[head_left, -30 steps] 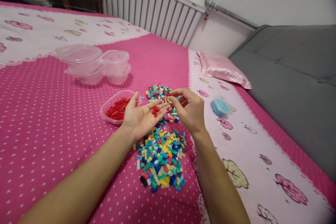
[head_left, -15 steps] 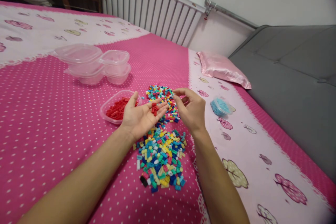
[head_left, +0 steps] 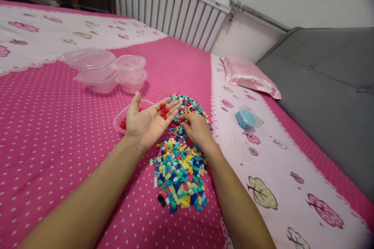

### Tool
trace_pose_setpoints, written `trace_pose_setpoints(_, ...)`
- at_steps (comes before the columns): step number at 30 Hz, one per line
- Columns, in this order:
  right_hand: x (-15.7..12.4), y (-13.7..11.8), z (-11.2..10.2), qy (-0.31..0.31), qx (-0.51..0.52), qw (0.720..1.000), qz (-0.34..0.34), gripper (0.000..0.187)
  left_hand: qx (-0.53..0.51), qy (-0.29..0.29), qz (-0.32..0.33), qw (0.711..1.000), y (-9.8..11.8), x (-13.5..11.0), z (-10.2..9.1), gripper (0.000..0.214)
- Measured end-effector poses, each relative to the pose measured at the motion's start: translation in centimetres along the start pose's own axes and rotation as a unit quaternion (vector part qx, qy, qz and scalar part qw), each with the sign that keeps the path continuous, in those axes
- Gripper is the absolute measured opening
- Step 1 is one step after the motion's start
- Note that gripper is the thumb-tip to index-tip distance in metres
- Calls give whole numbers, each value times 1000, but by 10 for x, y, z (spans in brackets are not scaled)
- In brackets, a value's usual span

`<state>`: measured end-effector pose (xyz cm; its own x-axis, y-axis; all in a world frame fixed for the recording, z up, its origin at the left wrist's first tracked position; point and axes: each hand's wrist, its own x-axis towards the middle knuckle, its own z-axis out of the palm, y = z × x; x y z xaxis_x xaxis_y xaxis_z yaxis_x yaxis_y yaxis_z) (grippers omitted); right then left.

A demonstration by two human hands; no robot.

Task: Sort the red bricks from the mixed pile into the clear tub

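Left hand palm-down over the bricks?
No, the left hand is palm up, with small red toy bricks lying on its fingers.

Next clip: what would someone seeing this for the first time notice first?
The many-coloured pile of small bricks in the middle, on the pink bedspread, probably catches the eye first. Beside it, the left hand is held palm up with a few red bricks on its fingers. A tub of light-blue bricks sits apart on the right.

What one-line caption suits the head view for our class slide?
The upturned left hand carries small red bricks on its fingers; the right hand is at the multicoloured bricks.
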<state>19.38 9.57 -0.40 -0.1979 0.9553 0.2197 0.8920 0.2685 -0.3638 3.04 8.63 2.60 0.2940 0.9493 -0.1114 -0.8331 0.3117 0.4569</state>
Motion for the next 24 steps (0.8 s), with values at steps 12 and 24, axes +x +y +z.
trace_pose_setpoints(12,0,-2,4,-43,5,999,16,18,-13,24,20,999,-1,3,-3,82)
trace_pose_setpoints(24,2,4,11,-5,20,1000,0,21,1,32,15,999,-6,1,0,82)
